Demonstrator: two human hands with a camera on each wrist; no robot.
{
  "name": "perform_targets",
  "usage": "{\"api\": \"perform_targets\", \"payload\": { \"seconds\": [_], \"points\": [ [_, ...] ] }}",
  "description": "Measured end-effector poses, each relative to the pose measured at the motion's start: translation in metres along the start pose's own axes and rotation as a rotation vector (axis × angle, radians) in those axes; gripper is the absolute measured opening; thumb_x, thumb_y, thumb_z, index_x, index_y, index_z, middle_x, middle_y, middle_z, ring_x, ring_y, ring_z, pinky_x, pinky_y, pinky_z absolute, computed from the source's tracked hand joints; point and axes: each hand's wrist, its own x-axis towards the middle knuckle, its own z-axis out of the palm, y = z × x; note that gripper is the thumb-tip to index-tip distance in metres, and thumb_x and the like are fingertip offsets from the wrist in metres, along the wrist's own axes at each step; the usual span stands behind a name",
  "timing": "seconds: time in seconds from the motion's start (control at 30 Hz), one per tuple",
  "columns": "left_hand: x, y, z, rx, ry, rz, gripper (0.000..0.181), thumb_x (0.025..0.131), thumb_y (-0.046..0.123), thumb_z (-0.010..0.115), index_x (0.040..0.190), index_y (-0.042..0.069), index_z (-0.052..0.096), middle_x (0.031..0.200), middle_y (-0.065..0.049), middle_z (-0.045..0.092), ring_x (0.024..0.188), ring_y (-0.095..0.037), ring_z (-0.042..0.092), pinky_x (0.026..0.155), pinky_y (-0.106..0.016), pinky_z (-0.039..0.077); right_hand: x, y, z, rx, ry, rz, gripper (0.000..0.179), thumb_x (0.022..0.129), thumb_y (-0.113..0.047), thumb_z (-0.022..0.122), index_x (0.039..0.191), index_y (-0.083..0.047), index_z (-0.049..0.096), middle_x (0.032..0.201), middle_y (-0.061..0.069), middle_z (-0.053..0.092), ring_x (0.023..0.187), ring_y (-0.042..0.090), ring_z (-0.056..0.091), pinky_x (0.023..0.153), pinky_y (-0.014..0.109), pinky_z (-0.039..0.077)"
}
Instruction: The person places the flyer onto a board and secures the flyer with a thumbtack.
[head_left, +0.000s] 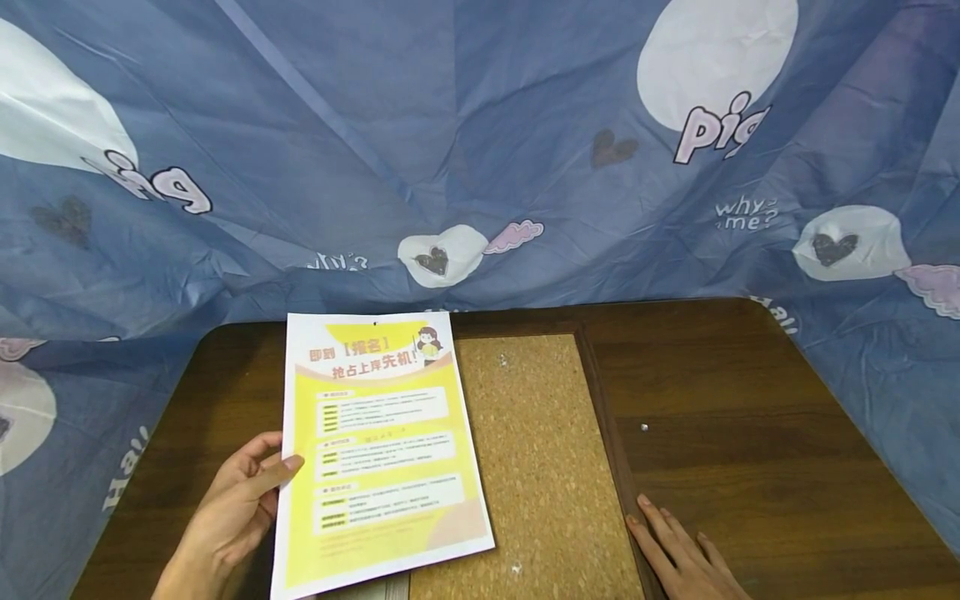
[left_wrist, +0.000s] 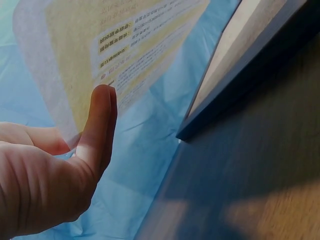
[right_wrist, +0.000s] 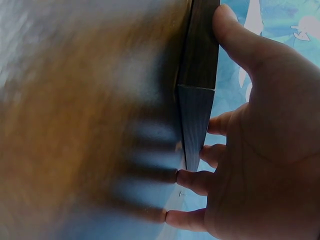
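Note:
In the head view my left hand (head_left: 232,508) pinches a printed yellow-and-white poster (head_left: 382,467) by its left edge, thumb on the front. Held up, the sheet covers the left part of a cork board (head_left: 540,458) in a dark wooden frame (head_left: 603,425). The left wrist view shows the poster (left_wrist: 120,50) from behind the thumb of the left hand (left_wrist: 55,170). My right hand (head_left: 682,554) lies beside the board's right edge, fingers extended. In the right wrist view the thumb of the right hand (right_wrist: 270,135) is against the frame (right_wrist: 197,65), with the other fingertips along the tabletop.
Clear pushpins stand in the cork, an upper pin (head_left: 503,360) and a lower pin (head_left: 516,569). Another small clear pin (head_left: 643,427) lies on the dark wooden table (head_left: 720,400) to the right. A blue patterned cloth (head_left: 525,150) hangs behind the table.

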Motion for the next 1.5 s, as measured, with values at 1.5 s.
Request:
{"api": "perform_targets", "payload": {
  "seconds": [1.5],
  "points": [
    [0.014,-0.01,0.035,-0.007,-0.045,-0.06,0.023,0.097,-0.011,0.05,0.116,0.002,0.051,0.108,-0.016,0.071,0.092,-0.025,0.071,0.073,-0.035,0.058,-0.001,-0.001,0.0,0.006,0.0,0.018,0.091,0.08,-0.073,0.062,0.154,-0.027,0.036,0.164,-0.017,0.003,0.124,0.041,0.052,0.084,0.07,0.042]
  ]
}}
